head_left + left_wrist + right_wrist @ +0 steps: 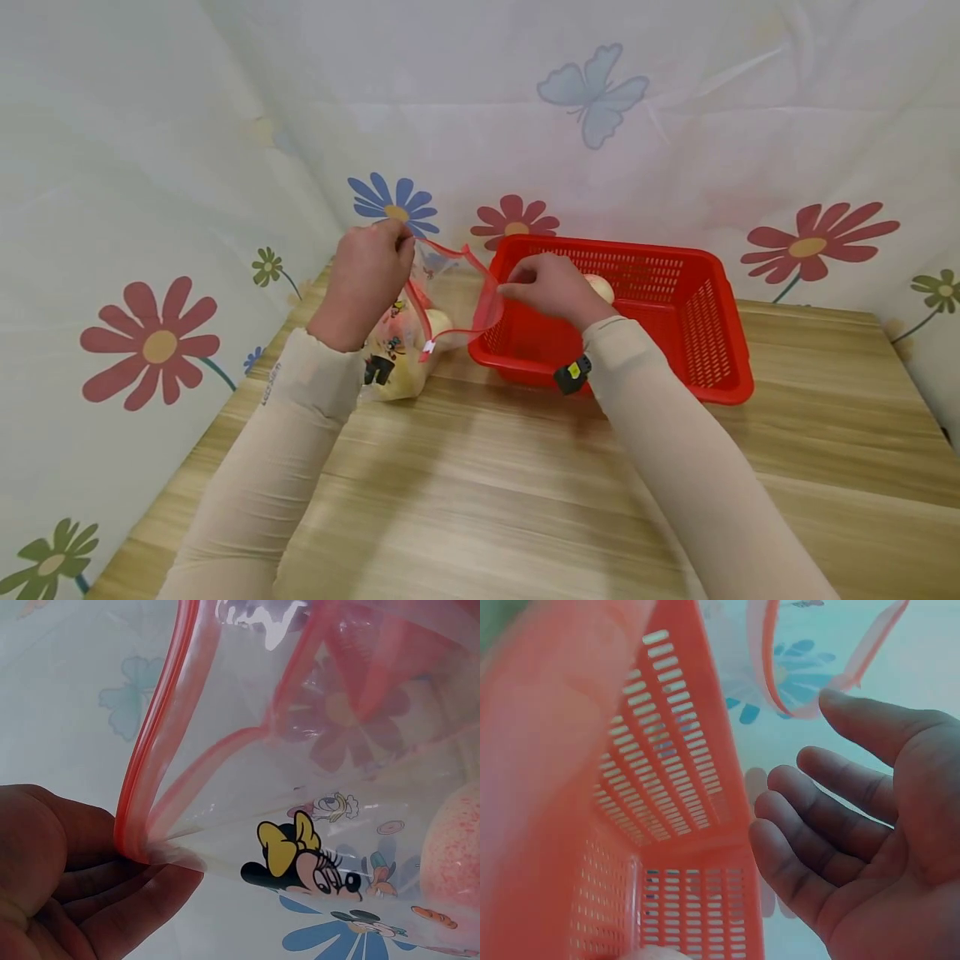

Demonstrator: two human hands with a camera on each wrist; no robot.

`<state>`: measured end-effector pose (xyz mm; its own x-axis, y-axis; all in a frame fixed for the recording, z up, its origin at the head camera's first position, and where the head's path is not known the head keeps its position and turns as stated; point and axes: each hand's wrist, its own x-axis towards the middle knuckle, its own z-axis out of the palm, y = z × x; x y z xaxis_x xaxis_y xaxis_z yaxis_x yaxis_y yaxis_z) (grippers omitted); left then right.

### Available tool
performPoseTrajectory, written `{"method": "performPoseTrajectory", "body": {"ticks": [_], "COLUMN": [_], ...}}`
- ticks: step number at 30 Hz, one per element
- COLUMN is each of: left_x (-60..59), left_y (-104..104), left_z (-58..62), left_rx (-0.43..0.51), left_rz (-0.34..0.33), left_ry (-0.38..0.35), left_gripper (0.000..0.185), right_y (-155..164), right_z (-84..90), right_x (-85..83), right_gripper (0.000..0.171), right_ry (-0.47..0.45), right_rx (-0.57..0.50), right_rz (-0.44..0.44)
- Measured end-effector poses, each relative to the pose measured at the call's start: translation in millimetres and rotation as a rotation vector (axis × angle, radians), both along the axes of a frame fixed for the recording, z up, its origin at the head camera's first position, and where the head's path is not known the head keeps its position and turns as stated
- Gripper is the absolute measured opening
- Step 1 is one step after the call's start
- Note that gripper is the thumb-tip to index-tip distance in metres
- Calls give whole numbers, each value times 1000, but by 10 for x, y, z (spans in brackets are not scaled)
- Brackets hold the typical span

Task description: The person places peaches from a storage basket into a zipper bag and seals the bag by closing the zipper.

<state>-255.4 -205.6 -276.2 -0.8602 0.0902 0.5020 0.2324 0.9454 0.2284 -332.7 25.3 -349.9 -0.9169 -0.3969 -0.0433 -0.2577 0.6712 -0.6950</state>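
Note:
A clear zip bag (408, 350) with a red rim and cartoon prints stands on the wooden table (525, 500), and a pale round fruit (438, 321) lies inside it. My left hand (367, 279) pinches the bag's near rim and holds it up; the left wrist view shows this hand (75, 885) gripping the bag (337, 787) beside the fruit (454, 847). My right hand (551, 287) hovers over the red basket (720, 275). In the right wrist view this hand (870, 825) has relaxed, parted fingers, one tip against the bag's rim (769, 667).
Another pale fruit (600, 287) lies in the slotted basket (667, 750), partly behind my right hand. Flower-print cloth (150, 342) walls the table at the left and back. Bare wood stretches in front of the bag and basket.

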Motion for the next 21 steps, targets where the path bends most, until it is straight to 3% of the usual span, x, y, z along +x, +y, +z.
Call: {"method": "performPoseTrajectory", "body": {"ticks": [10, 21], "left_x": [-2, 24], "left_y": [-7, 8], "left_z": [3, 21], "left_rx": [0, -3], "left_rz": [6, 15], "left_ry": [6, -32], "left_gripper": [24, 23], "right_y": [196, 423], "right_z": [56, -26], "right_x": [-67, -273], "right_gripper": [35, 39], "right_ry": [-20, -9], "right_rx": [-13, 65], "right_rz": [-57, -91]}}
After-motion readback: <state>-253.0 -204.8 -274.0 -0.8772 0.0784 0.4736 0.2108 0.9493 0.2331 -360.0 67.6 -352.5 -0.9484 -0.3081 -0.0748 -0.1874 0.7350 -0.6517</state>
